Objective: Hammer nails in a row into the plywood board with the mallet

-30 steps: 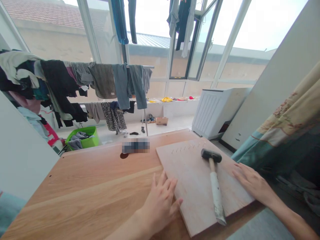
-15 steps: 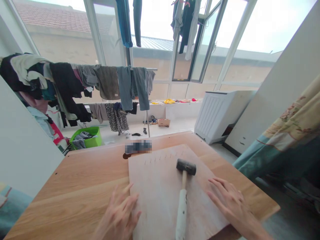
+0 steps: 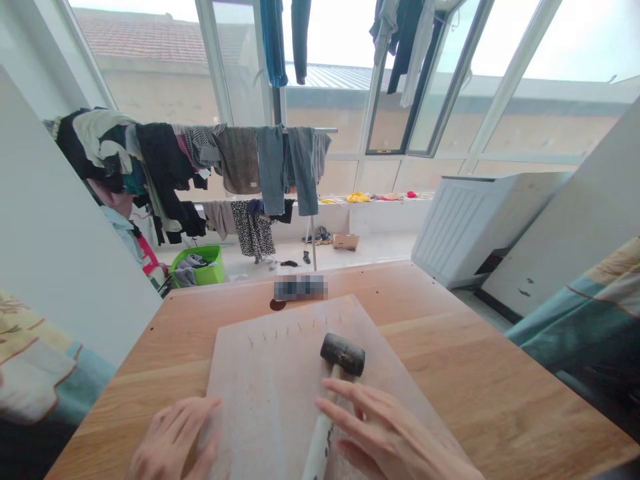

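Observation:
A pale wooden board [image 3: 270,387] lies on the wooden table [image 3: 475,393], with a row of several small nails [image 3: 295,328] standing near its far edge. A hammer [image 3: 336,373] with a black head and a whitish handle rests on the board. My right hand [image 3: 387,433] hovers over the hammer's handle, fingers spread and curving down onto it. My left hand [image 3: 173,443] lies flat on the board's near left corner, fingers apart.
A white panel [image 3: 55,247] leans at the left, another [image 3: 575,227] at the right. Beyond the table stand a clothes rack [image 3: 210,167] full of garments, a green basket [image 3: 200,263] and a white ribbed cabinet [image 3: 470,220]. Patterned fabric [image 3: 590,313] hangs at the right edge.
The board with the hammer has slid left across the table. My right hand has moved from the board's right edge onto the hammer's handle. My left hand stays at the board's left side.

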A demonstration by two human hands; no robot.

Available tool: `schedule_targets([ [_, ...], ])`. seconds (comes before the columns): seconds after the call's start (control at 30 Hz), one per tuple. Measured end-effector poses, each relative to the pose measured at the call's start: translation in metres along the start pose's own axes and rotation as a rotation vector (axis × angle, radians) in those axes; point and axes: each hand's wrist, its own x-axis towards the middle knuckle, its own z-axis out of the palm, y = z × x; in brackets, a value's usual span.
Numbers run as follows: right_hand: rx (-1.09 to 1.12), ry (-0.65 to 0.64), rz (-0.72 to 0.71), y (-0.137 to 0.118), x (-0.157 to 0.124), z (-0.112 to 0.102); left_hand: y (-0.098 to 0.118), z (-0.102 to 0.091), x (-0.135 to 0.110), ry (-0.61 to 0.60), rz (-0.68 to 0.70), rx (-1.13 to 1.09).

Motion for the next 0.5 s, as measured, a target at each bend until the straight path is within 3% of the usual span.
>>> schedule_targets([
  [0.17, 0.111, -0.088, -0.02, -0.005, 0.025, 0.004, 0.003, 0.014, 0.049, -0.129, -0.211, -0.121],
  [0.33, 0.125, -0.109, 0.078, 0.017, 0.006, -0.007, 0.006, 0.028, 0.081, -0.231, -0.179, -0.249],
  [0.5, 0.166, -0.111, 0.054, 0.033, -0.004, -0.021, 0.004, 0.034, 0.1, -0.184, -0.252, -0.292],
])
